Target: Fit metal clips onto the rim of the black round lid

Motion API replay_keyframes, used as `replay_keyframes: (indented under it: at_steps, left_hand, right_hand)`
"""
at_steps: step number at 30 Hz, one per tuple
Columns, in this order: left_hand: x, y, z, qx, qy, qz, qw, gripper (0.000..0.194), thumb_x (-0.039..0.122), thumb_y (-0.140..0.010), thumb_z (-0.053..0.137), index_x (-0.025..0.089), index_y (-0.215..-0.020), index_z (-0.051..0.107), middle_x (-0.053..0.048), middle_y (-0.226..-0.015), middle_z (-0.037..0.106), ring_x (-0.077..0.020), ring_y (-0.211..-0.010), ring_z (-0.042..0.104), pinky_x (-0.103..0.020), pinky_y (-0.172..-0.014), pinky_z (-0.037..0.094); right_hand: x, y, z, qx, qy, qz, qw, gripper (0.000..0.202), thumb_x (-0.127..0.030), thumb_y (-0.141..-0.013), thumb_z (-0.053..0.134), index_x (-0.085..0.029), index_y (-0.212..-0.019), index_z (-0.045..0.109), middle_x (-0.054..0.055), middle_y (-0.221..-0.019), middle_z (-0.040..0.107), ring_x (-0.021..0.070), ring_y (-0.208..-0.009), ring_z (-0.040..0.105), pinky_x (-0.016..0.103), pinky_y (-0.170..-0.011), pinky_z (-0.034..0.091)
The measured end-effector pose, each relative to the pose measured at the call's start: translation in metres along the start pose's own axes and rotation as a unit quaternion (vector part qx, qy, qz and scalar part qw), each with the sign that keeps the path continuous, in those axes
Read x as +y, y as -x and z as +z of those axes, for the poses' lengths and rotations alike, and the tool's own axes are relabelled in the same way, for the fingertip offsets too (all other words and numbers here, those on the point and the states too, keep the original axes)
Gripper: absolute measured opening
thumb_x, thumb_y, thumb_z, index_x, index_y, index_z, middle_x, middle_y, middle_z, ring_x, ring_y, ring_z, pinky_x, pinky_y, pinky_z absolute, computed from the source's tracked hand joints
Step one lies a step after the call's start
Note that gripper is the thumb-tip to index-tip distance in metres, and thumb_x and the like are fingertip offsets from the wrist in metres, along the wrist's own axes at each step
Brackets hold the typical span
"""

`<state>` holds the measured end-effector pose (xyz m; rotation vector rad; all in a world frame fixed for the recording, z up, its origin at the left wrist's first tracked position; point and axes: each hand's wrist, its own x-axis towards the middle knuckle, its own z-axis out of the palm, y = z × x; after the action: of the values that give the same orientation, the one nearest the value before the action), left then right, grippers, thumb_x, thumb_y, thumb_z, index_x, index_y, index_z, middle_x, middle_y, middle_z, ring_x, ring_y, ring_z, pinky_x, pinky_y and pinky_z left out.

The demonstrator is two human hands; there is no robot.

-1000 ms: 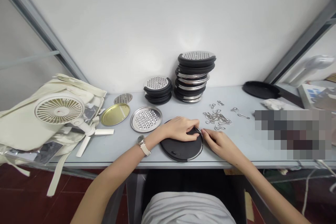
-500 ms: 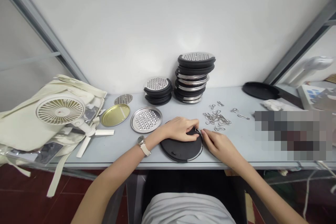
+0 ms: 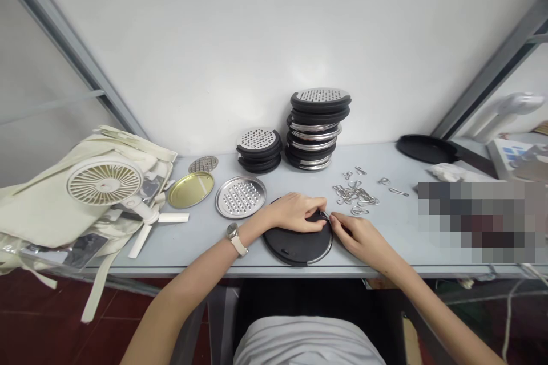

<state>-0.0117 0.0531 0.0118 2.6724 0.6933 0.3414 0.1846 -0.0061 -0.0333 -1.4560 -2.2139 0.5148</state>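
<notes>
A round black disc (image 3: 295,248) with a thin silvery edge lies flat at the front of the table. My left hand (image 3: 293,212) rests across its upper part, thumb and forefinger curled about a small metal clip (image 3: 324,216) at the right rim. From the right, my right hand (image 3: 357,236) pinches that same clip between thumb and forefinger. How the clip joins the disc is hidden by the fingers. Close to my right hand lies a pile of loose wire clips (image 3: 355,194). A round metal grater plate (image 3: 241,197) sits beyond my left forearm.
Behind stand a short stack (image 3: 259,151) and a taller stack (image 3: 319,128) of black-rimmed grater discs. To the left are a gold lid (image 3: 190,189), a perforated plate (image 3: 203,164), a white fan (image 3: 105,182) and a cream bag (image 3: 47,199). A black pan (image 3: 428,149) lies at right.
The whole view has shifted slightly. Both hands keep almost the same grip at the disc's right rim, with only small finger movement.
</notes>
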Motion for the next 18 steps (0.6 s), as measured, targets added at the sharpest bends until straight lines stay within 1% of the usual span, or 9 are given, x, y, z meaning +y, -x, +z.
replay_keyframes:
  at_steps: [4, 11, 18]
  left_hand:
    - [0.0024, -0.0005, -0.0012, -0.008, -0.022, -0.005, 1.0, 0.016, 0.033, -0.082, 0.057, 0.02, -0.089, 0.05, 0.007, -0.061, 0.051, -0.009, -0.051, 0.047, -0.023, -0.05, 0.029]
    - [0.0018, -0.0009, 0.001, -0.001, -0.053, 0.007, 0.999, 0.018, 0.036, -0.083, 0.055, 0.021, -0.091, 0.049, 0.006, -0.061, 0.054, -0.0106, -0.053, 0.051, -0.023, -0.051, 0.03]
    - [0.0011, 0.0003, 0.0034, 0.005, -0.126, 0.023, 0.992, 0.017, 0.038, -0.087, 0.049, 0.021, -0.091, 0.049, 0.001, -0.072, 0.064, -0.0152, -0.06, 0.058, -0.027, -0.053, 0.029]
  right_hand:
    - [0.0, 0.0009, -0.0001, -0.003, 0.012, -0.001, 1.0, 0.034, -0.036, -0.097, 0.028, -0.023, -0.067, 0.039, -0.001, -0.056, 0.05, 0.0154, -0.05, 0.049, 0.026, -0.054, 0.032]
    - [0.0014, 0.0014, 0.0001, -0.007, 0.026, 0.0, 1.0, 0.03, -0.033, -0.095, 0.03, -0.022, -0.069, 0.04, -0.001, -0.056, 0.052, 0.0154, -0.051, 0.051, 0.026, -0.054, 0.032]
    - [0.0011, 0.0005, -0.0001, -0.007, 0.025, 0.0, 1.0, 0.03, -0.033, -0.095, 0.03, -0.022, -0.069, 0.04, 0.0, -0.057, 0.053, 0.0157, -0.051, 0.052, 0.025, -0.054, 0.032]
